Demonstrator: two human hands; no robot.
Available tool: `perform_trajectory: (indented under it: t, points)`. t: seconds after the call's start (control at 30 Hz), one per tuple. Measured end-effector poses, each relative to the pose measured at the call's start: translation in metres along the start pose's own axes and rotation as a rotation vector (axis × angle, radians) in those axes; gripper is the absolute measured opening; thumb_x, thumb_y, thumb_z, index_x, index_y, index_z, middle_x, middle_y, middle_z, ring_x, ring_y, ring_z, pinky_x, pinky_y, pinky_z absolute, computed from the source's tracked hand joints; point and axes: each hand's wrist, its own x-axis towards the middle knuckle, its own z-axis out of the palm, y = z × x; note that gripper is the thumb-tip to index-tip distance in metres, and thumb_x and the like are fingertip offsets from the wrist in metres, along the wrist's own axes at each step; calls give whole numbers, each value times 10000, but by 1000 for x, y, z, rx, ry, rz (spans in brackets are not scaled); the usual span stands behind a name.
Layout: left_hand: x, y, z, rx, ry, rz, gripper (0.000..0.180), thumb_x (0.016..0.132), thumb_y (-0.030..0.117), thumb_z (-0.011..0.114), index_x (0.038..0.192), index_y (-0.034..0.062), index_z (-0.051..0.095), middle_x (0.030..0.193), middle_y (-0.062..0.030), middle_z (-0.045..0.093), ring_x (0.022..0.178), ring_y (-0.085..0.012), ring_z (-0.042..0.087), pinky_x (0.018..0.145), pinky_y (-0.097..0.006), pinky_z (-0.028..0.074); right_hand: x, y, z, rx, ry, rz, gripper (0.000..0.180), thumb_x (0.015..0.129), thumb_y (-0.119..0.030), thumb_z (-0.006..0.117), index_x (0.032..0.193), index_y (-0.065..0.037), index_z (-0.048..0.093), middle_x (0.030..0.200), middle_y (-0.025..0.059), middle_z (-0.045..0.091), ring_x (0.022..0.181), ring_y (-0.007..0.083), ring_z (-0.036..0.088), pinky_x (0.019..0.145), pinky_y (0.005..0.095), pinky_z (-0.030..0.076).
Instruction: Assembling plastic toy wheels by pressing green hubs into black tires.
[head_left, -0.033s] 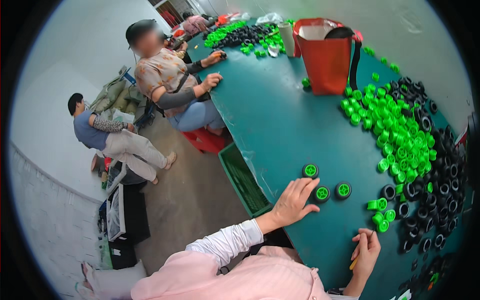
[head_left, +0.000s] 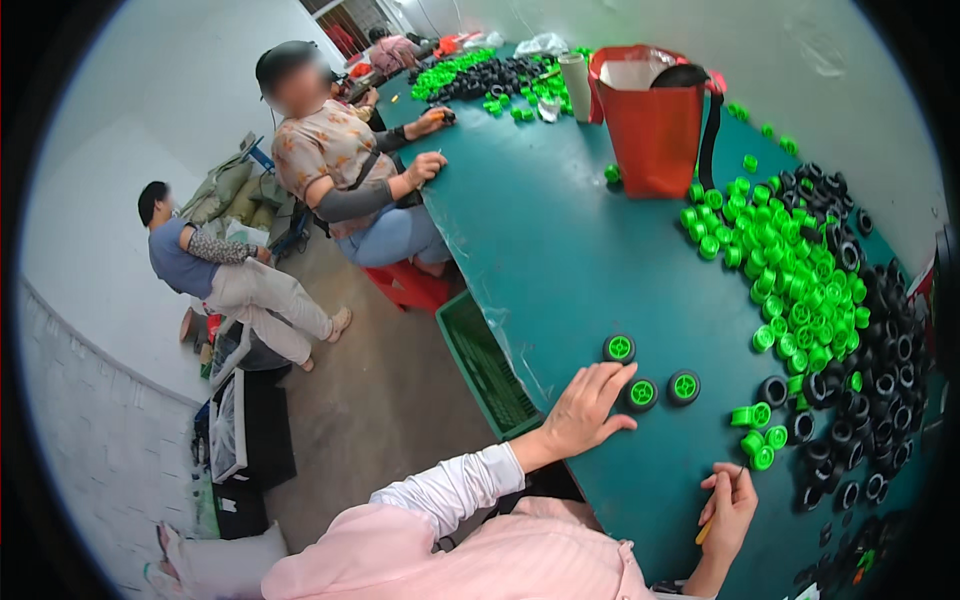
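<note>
I see no change from the prior frame. My left hand lies open on the teal tabletop, beside three assembled black-and-green plastic wheels; my right hand grips a thin yellow stick.

Teal-green table. Small wheels by red bag: black tyres, bright green hubs. Right of bag: bright green hub pile, black tyre pile. Left of bag: floral-patterned shirt, red stool, green crate. Pale pink sleeve.
</note>
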Motion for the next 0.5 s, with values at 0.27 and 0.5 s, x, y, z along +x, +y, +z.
perform_trajectory:
  t: [0.27, 0.5]
  points:
    - [-5, -8, -4, -62, 192, 52, 699, 862, 406, 753, 1353, -14, 487, 1190, -176, 568, 1036, -347, 591, 896, -432, 494, 2, -3, 3, -12, -19, -54, 143, 1029, -116, 535, 1033, 9, 604, 795, 58, 635, 402, 33, 409, 359, 193, 323]
    - [-34, -70, -32, 12, 812, -411, 474, 952, 267, 663, 1307, 1, 497, 1217, -185, 523, 1099, -337, 543, 925, -451, 454, -4, -22, 11, -38, 49, 22, 197, 1023, -106, 559, 1163, -9, 658, 890, 70, 688, 438, 55, 432, 367, 201, 299]
